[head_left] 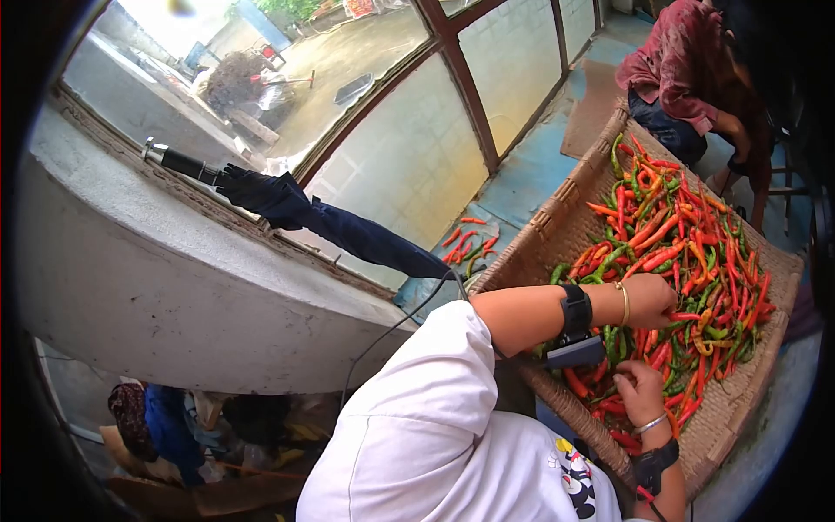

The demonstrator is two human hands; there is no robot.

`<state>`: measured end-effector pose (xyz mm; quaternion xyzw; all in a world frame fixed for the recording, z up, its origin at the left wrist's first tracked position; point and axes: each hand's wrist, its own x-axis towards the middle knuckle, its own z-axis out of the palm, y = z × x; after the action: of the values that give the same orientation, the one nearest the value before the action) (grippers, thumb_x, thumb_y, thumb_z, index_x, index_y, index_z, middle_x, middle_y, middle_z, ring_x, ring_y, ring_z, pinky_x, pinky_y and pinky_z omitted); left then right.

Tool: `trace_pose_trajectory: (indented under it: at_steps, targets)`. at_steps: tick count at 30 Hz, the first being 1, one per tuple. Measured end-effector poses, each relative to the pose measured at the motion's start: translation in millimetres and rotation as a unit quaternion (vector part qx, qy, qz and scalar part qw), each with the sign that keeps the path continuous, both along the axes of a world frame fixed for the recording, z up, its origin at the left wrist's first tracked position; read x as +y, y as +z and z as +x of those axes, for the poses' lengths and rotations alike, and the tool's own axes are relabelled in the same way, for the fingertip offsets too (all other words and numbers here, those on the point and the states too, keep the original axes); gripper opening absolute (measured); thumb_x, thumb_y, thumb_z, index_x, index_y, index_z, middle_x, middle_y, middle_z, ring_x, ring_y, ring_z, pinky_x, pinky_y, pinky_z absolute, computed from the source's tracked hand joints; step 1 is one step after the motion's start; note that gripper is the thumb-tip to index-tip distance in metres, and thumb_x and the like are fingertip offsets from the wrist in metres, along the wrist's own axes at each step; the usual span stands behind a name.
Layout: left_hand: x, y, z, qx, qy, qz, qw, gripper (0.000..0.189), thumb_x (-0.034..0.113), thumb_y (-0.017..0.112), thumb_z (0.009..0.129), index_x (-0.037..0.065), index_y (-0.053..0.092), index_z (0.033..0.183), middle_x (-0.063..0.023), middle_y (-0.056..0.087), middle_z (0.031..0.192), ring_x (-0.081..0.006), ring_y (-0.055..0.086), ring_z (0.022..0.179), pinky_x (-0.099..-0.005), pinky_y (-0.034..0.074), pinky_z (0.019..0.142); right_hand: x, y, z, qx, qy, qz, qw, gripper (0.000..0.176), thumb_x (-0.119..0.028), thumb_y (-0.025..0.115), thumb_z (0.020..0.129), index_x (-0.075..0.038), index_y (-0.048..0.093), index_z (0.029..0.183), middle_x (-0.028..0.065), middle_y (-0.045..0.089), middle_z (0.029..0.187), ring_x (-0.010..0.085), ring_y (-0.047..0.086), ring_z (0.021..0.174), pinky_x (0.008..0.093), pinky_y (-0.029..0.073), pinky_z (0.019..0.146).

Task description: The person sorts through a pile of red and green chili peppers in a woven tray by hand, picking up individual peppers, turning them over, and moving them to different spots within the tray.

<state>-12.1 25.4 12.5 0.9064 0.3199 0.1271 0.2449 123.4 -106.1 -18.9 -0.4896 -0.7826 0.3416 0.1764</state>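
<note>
Red, orange and green chili peppers [665,248] fill a woven basket [532,248]. My left hand [648,300], with a bracelet and a black wrist strap, reaches across the heap. Its fingers are closed at a red chili pepper [685,317], which sticks out by the fingertips. Lower down, toward the basket's near side, my right hand [639,391] is over the peppers with its fingers curled in. Whatever it may hold is hidden. A silver bangle and a black strap circle that wrist.
Loose peppers [470,242] lie on the blue floor beyond the basket's left edge. A folded dark umbrella [357,233] leans along the window ledge [200,252]. Another person in a red shirt [674,61] crouches past the far end. A black cable [383,339] runs by my sleeve.
</note>
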Motion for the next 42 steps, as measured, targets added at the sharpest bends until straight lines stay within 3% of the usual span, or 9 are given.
trace_pose_trajectory:
  at_steps: [2, 6, 17, 22, 28, 32, 35, 37, 42]
  targets:
    - [-7, -1, 4, -0.134, -0.010, -0.127, 0.983, 0.019, 0.018, 0.063, 0.068, 0.001, 0.060, 0.075, -0.0138, 0.061, 0.069, -0.0285, 0.060, 0.065, -0.0348, 0.047, 0.058, 0, -6, 2, 0.245, -0.188, -0.224, 0.924, 0.026, -0.021, 0.061, 0.077, -0.001, 0.057, 0.094, 0.0058, 0.058, 0.077, 0.0144, 0.055, 0.057, 0.0244, 0.045, 0.052]
    - [-18, -2, 10, -0.146, -0.013, -0.221, 0.964, 0.020, 0.018, 0.065, 0.067, 0.000, 0.060, 0.075, -0.0139, 0.060, 0.067, -0.0273, 0.060, 0.064, -0.0335, 0.047, 0.059, 3, -6, -2, 0.402, -0.256, -0.208, 0.854, 0.035, -0.034, 0.053, 0.084, -0.004, 0.051, 0.101, 0.0014, 0.056, 0.075, 0.0075, 0.053, 0.058, 0.0175, 0.041, 0.046]
    - [-24, 4, 8, -0.011, -0.091, -0.162, 0.983, 0.022, 0.026, 0.066, 0.066, 0.005, 0.062, 0.072, -0.0087, 0.061, 0.064, -0.0249, 0.060, 0.061, -0.0349, 0.046, 0.056, 13, -6, 14, 0.452, -0.389, -0.125, 0.793, 0.033, -0.037, 0.050, 0.086, -0.005, 0.053, 0.090, 0.0010, 0.052, 0.063, 0.0068, 0.046, 0.049, 0.0187, 0.036, 0.044]
    - [-21, 4, 6, -0.039, -0.110, -0.206, 0.972, 0.021, 0.022, 0.066, 0.067, 0.004, 0.065, 0.078, -0.0088, 0.062, 0.067, -0.0214, 0.060, 0.061, -0.0314, 0.047, 0.056, 15, 7, 12, 0.538, -0.420, -0.187, 0.707, 0.036, -0.040, 0.044, 0.088, -0.005, 0.051, 0.083, 0.0016, 0.049, 0.057, 0.0087, 0.044, 0.047, 0.0198, 0.036, 0.043]
    - [-18, 6, 7, 0.053, -0.135, -0.303, 0.942, 0.021, 0.019, 0.064, 0.064, 0.004, 0.065, 0.080, -0.0095, 0.062, 0.068, -0.0200, 0.060, 0.061, -0.0305, 0.047, 0.056, 18, -8, 27, 0.493, -0.392, -0.176, 0.757, 0.040, -0.042, 0.039, 0.090, -0.005, 0.052, 0.085, 0.0022, 0.049, 0.057, 0.0095, 0.045, 0.048, 0.0215, 0.037, 0.044]
    - [-10, -3, 8, 0.079, -0.108, -0.238, 0.962, 0.021, 0.018, 0.062, 0.063, 0.003, 0.065, 0.078, -0.0098, 0.062, 0.067, -0.0195, 0.060, 0.063, -0.0310, 0.047, 0.057, 21, -2, 22, 0.517, -0.409, -0.145, 0.738, 0.039, -0.041, 0.039, 0.090, -0.005, 0.053, 0.089, 0.0026, 0.051, 0.060, 0.0093, 0.046, 0.049, 0.0217, 0.037, 0.043]
    - [-6, -7, 7, 0.014, -0.031, -0.253, 0.967, 0.019, 0.016, 0.062, 0.065, 0.001, 0.063, 0.077, -0.0105, 0.061, 0.067, -0.0198, 0.060, 0.063, -0.0310, 0.047, 0.057, 18, 12, 11, 0.554, -0.428, -0.150, 0.698, 0.038, -0.040, 0.042, 0.089, -0.005, 0.053, 0.093, 0.0028, 0.052, 0.062, 0.0097, 0.050, 0.053, 0.0211, 0.038, 0.043]
    - [-7, -3, 6, -0.137, 0.047, -0.255, 0.956, 0.018, 0.014, 0.062, 0.066, 0.000, 0.059, 0.077, -0.0107, 0.060, 0.067, -0.0207, 0.060, 0.063, -0.0305, 0.047, 0.058, 14, 16, 7, 0.495, -0.369, -0.248, 0.746, 0.038, -0.040, 0.046, 0.087, -0.004, 0.053, 0.095, 0.0039, 0.055, 0.064, 0.0109, 0.055, 0.056, 0.0203, 0.041, 0.043]
    - [-14, -8, 10, -0.202, 0.039, -0.271, 0.940, 0.017, 0.011, 0.063, 0.069, -0.001, 0.056, 0.077, -0.0087, 0.059, 0.067, -0.0172, 0.059, 0.062, -0.0283, 0.047, 0.057, 6, 1, 2, 0.473, -0.256, -0.314, 0.783, 0.038, -0.039, 0.051, 0.085, -0.002, 0.052, 0.094, 0.0061, 0.059, 0.067, 0.0125, 0.057, 0.053, 0.0204, 0.044, 0.042]
